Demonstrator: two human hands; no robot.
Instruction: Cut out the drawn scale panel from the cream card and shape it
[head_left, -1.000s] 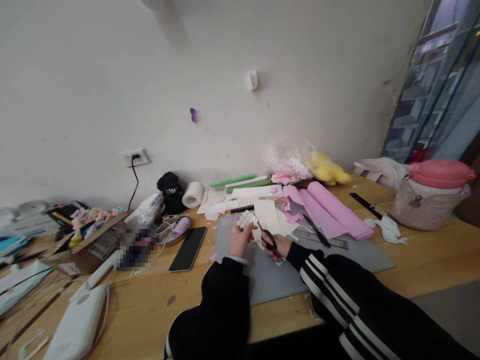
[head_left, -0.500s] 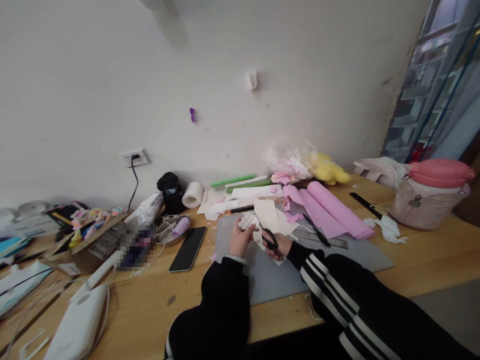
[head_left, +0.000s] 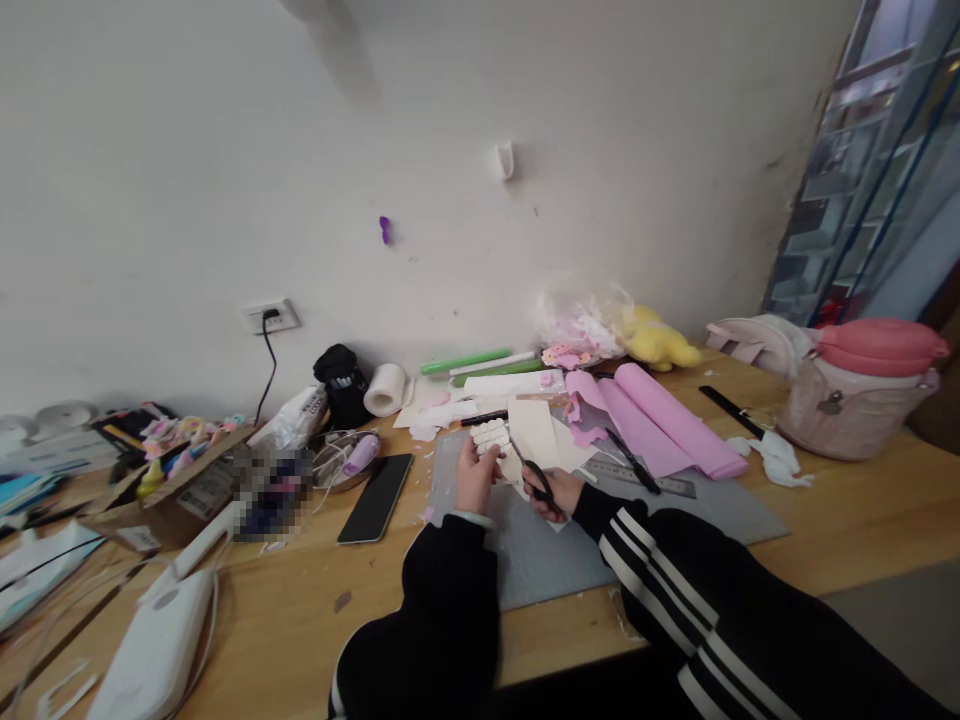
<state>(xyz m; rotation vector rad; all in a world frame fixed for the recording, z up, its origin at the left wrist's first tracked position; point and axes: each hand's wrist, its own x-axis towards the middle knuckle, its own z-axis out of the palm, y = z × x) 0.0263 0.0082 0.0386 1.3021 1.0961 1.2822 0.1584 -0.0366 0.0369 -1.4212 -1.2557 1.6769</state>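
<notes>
My left hand (head_left: 475, 478) grips a small white piece (head_left: 491, 434) patterned in scalloped rows; its material is hard to make out. In my right hand (head_left: 553, 493) is a pair of scissors (head_left: 538, 478) with black handles, fingers wrapped round them. The blades point up and left, close to the right edge of the white piece. Both hands are above a grey cutting mat (head_left: 555, 562). Cream paper sheets (head_left: 534, 424) lie just beyond the scissors, partly covered by my right hand.
Pink sheet material (head_left: 671, 425), a metal ruler (head_left: 637, 474) and a black pen (head_left: 632, 462) lie right of my hands. A phone (head_left: 376, 498) is to the left. Behind stand a white roll (head_left: 386, 389) and green rolls (head_left: 465, 360). A pink bag (head_left: 855, 400) sits far right.
My left hand has shifted slightly left with the white piece, which has turned and shows its scalloped edge more. The scissors stay almost in place in my right hand.
</notes>
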